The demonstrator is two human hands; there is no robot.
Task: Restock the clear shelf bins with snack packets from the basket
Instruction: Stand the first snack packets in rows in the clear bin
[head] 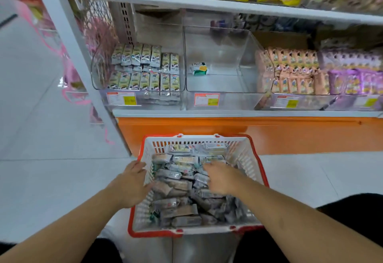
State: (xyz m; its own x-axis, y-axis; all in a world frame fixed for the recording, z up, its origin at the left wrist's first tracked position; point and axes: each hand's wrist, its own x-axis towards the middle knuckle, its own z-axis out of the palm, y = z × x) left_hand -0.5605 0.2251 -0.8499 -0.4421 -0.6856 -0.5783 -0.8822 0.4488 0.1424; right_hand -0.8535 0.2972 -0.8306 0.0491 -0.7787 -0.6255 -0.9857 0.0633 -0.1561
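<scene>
Fingers (207, 167) of right hand (219, 179) among basket (199, 229) packets (176, 182), grip unclear; left hand (132, 186) gripping rim; middle bin (223, 99) nearly bare, restocking mostly ahead.

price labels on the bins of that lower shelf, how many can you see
4: one on the left bin, one on the nearly empty middle bin, one on the peach-packet bin, one on the purple-packet bin, partly cut off.
</scene>
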